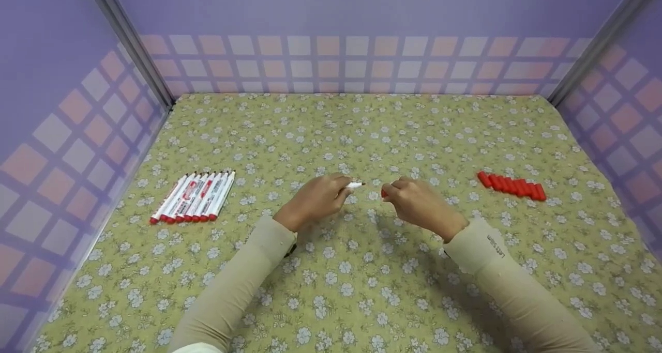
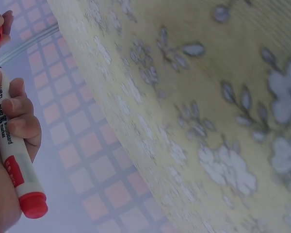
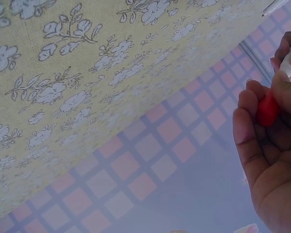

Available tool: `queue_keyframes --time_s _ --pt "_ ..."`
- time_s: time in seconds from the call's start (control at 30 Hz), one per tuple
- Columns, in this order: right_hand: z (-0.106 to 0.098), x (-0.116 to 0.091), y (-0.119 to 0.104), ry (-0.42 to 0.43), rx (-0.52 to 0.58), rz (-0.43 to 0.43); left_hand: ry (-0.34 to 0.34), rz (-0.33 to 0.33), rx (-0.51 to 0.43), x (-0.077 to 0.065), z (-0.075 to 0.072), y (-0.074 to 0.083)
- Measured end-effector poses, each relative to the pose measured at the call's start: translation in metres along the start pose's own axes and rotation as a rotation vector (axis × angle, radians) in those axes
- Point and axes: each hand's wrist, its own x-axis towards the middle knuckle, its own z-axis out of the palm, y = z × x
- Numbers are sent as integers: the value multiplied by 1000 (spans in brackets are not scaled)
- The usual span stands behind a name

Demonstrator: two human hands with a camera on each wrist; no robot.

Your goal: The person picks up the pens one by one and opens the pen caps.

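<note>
Near the middle of the table, my left hand (image 1: 321,197) grips a white whiteboard marker (image 2: 20,160) with a red end plug. Its bare dark tip points right, toward the other hand. A short gap away, my right hand (image 1: 418,203) pinches a red marker cap (image 3: 267,109) between thumb and fingers. Cap and marker are apart. At the left lies a row of uncapped white markers (image 1: 194,197), side by side with their tips facing away from me. On the right, several loose red caps (image 1: 512,185) form a slanting row.
A yellow-green floral cloth (image 1: 331,280) covers the table. Purple walls (image 1: 357,12) with a pink and white check band enclose the back and both sides. Grey posts (image 1: 137,43) stand at the back corners.
</note>
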Motion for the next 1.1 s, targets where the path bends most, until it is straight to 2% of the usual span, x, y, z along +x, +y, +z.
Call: queue_keyframes --time_s 0.13,0.37,0.63,1.1 --pt "1 -3 1 3 24 6 40 -33 -12 -5 -5 -9" --pt "2 -7 3 21 62 -2 86 -132 -6 -14 -13 -25" --pt "2 -9 4 23 50 -7 121 -241 -2 -30 -23 -46" --pt "3 -11 3 3 28 7 212 -471 -132 -58 -49 -84"
